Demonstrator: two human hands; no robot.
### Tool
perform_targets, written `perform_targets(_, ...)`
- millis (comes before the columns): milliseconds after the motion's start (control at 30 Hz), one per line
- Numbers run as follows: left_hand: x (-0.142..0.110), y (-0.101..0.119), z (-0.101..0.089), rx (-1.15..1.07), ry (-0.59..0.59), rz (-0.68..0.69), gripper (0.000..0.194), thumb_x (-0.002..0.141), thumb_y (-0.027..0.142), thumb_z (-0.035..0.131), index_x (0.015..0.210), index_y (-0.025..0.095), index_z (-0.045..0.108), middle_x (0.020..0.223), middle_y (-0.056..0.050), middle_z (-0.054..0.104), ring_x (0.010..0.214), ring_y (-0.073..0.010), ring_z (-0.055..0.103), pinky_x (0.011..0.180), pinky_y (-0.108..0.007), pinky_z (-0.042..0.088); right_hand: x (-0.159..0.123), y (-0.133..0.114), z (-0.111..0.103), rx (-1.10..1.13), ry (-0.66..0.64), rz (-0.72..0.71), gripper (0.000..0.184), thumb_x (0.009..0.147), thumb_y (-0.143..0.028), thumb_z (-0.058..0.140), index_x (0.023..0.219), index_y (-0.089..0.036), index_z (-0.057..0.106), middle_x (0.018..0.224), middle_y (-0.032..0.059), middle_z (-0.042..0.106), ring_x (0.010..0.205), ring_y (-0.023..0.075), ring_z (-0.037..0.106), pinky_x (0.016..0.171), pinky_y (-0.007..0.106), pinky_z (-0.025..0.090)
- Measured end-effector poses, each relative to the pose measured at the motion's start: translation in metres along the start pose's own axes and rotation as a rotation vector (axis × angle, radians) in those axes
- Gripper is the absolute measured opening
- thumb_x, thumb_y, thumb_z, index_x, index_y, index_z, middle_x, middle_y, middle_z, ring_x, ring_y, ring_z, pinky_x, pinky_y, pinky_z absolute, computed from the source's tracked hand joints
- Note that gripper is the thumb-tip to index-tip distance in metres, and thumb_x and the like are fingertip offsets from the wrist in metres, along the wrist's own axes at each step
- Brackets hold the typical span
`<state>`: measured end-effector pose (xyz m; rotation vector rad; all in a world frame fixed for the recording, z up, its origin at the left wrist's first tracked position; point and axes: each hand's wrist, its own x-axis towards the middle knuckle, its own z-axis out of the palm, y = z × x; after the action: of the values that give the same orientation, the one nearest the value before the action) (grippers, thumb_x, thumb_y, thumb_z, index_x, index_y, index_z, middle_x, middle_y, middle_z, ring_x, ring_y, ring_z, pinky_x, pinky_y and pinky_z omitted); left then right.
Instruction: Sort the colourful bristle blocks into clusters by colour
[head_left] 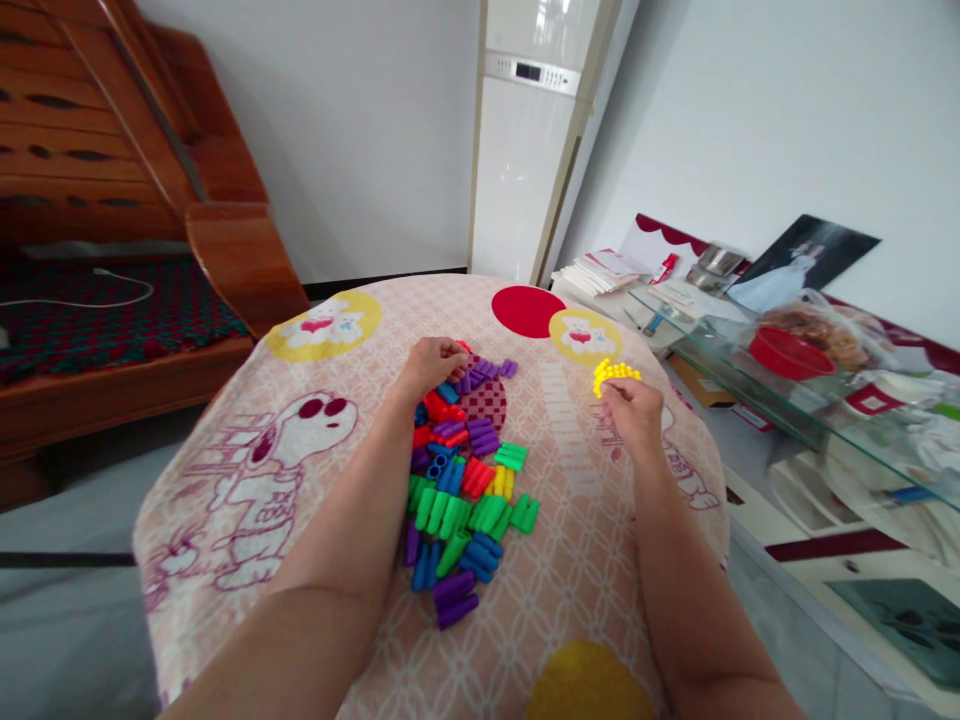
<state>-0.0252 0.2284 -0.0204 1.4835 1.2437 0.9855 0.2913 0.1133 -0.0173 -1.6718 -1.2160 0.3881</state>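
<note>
A pile of coloured plastic building pieces [450, 510], shaped like short joined tubes, lies in the middle of the tablecloth. Red, blue, green, purple and yellow ones are mixed in it. My left hand [433, 362] is at the far left end of this pile, fingers curled together; whatever they hold is hidden. Close by are a purple piece [508, 369] and some red pieces [442, 407]. Over to the right, my right hand [634, 402] pinches the near edge of a cluster of yellow plastic pieces [616, 372]. Its fingertips are partly hidden.
A patterned cloth covers the round table [300, 540]. To the right stands a glass-topped cabinet [780, 400] bearing a red bowl [791, 353], papers [600, 270] and a photo [806, 262]. A wooden bench [232, 250] is at the left, a tall white appliance [525, 170] behind.
</note>
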Motion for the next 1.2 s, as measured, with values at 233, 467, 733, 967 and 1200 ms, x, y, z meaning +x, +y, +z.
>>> perform_targets(233,-0.002,0.0,0.0,-0.025,0.004,0.003,0.008,0.073,0.023,0.066,0.073,0.015,0.065,0.065,-0.003,0.07,0.055,-0.014,0.063,0.058,-0.027,0.054,-0.064,-0.065,0.039,-0.033,-1.003,-0.293,0.02,0.078,-0.034,0.068,0.084,-0.015,0.075,0.058,-0.0032,0.06,0.053,0.0095,0.052,0.05,0.02,0.035)
perform_targets(467,-0.001,0.001,-0.002,0.005,0.003,-0.011,0.012,0.071,0.027,0.069,0.072,0.016,0.064,0.062,-0.002,0.068,0.057,-0.0154,0.064,0.06,-0.026,0.054,-0.091,-0.091,0.046,-0.637,-0.981,-0.558,0.022,0.081,-0.031,0.067,0.098,-0.018,0.073,0.079,0.0051,0.071,0.073,0.0183,0.063,0.062,0.025,0.036)
perform_targets(733,0.0,-0.001,-0.004,0.019,-0.003,0.001,0.013,0.069,0.029,0.068,0.073,0.018,0.065,0.059,-0.001,0.067,0.056,-0.0159,0.065,0.057,-0.025,0.052,-0.095,-0.075,0.054,-0.708,-0.962,-0.718,0.026,0.081,-0.038,0.065,0.098,-0.018,0.068,0.086,0.0067,0.072,0.078,0.0209,0.064,0.063,0.027,0.034)
perform_targets(967,0.003,-0.005,-0.005,0.016,-0.005,0.015,0.017,0.067,0.033,0.071,0.073,0.018,0.066,0.06,-0.002,0.068,0.056,-0.0162,0.065,0.057,-0.025,0.053,-0.095,-0.076,0.057,-0.615,-0.891,-0.657,0.046,0.082,-0.063,0.065,0.089,-0.017,0.065,0.077,0.0031,0.068,0.069,0.016,0.06,0.059,0.026,0.028)
perform_targets(1200,0.006,-0.008,-0.005,-0.006,-0.003,0.002,0.023,0.064,0.037,0.074,0.073,0.017,0.066,0.061,-0.003,0.069,0.054,-0.0157,0.065,0.055,-0.025,0.053,-0.107,-0.068,0.061,-0.671,-0.871,-0.791,0.049,0.091,-0.063,0.051,0.09,-0.015,0.064,0.085,0.01,0.07,0.077,0.0198,0.063,0.062,0.028,0.034)
